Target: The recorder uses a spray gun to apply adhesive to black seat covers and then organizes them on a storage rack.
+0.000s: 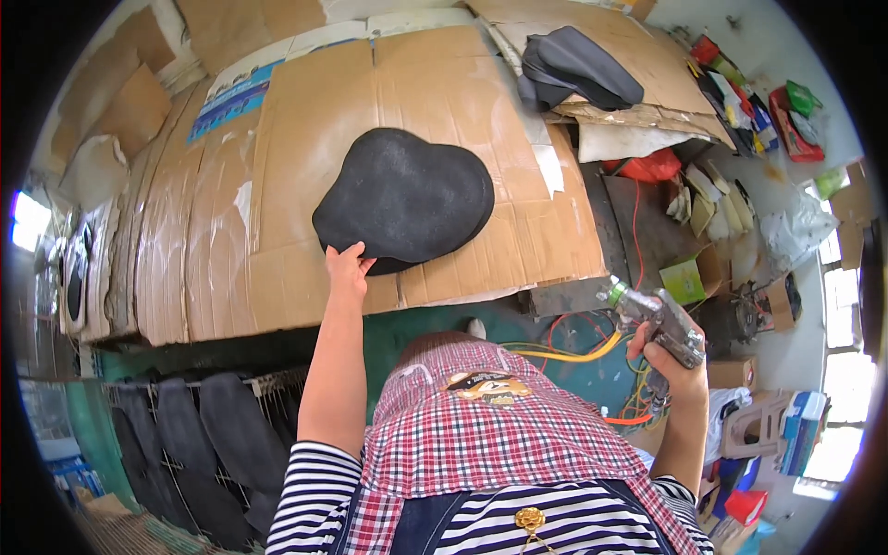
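A black seat-shaped pad (402, 199), with a dusty matte surface and a notch in its far edge, lies on the cardboard-covered table (305, 111). Another dark layer shows under its right and near edges. At the pad's near left edge, my left hand (349, 268) is closed, with thumb and fingers pinching the rim. Off the table's right end, my right hand (680, 365) wraps round the handle of a metal spray gun (655, 319). The gun has a green ring near its nozzle, which points up and left, toward the table corner.
Folded black sheets (578, 69) rest on stacked cardboard at the far right. Black seat-shaped pieces (231, 425) stand on a wire rack at lower left. Yellow and orange hoses (592, 351) trail over the green floor. A plastic stool (754, 425) and boxes are on the right.
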`<action>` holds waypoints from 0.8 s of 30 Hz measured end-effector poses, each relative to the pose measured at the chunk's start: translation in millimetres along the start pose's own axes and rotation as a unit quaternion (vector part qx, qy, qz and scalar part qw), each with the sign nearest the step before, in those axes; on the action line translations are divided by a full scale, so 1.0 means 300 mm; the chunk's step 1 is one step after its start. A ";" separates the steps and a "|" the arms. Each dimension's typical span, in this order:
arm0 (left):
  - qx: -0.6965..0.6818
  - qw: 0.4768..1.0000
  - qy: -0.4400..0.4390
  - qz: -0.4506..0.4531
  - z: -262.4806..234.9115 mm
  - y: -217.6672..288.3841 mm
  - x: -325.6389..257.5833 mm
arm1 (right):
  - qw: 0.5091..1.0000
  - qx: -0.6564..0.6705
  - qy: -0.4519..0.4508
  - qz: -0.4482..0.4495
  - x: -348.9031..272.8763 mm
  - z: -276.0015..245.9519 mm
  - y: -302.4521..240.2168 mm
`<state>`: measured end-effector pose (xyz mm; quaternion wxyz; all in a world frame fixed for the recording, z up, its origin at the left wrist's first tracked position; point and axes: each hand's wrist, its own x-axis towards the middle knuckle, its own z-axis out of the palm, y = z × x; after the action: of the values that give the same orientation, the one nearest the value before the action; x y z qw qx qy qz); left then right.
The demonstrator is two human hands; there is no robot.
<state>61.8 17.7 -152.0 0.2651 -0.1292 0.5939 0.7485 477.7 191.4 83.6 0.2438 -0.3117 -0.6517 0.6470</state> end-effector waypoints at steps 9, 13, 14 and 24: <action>-0.082 0.954 -0.250 0.143 0.325 0.485 -0.075 | 0.997 0.043 -0.062 0.006 0.032 0.043 0.144; -0.073 0.939 -0.288 0.171 0.569 0.634 -0.135 | 0.998 0.028 -0.058 0.014 0.125 0.002 0.207; -0.068 0.937 -0.294 0.174 0.636 0.638 -0.113 | 0.998 0.033 -0.053 0.010 0.157 -0.026 0.227; -0.067 0.916 -0.395 -0.005 1.569 0.489 0.035 | 0.994 0.087 0.018 0.059 0.459 -0.408 0.313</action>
<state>29.4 448.5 85.9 0.4726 0.1566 0.3888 0.7753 479.9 372.3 -16.3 0.2433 -0.3385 -0.5690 0.7088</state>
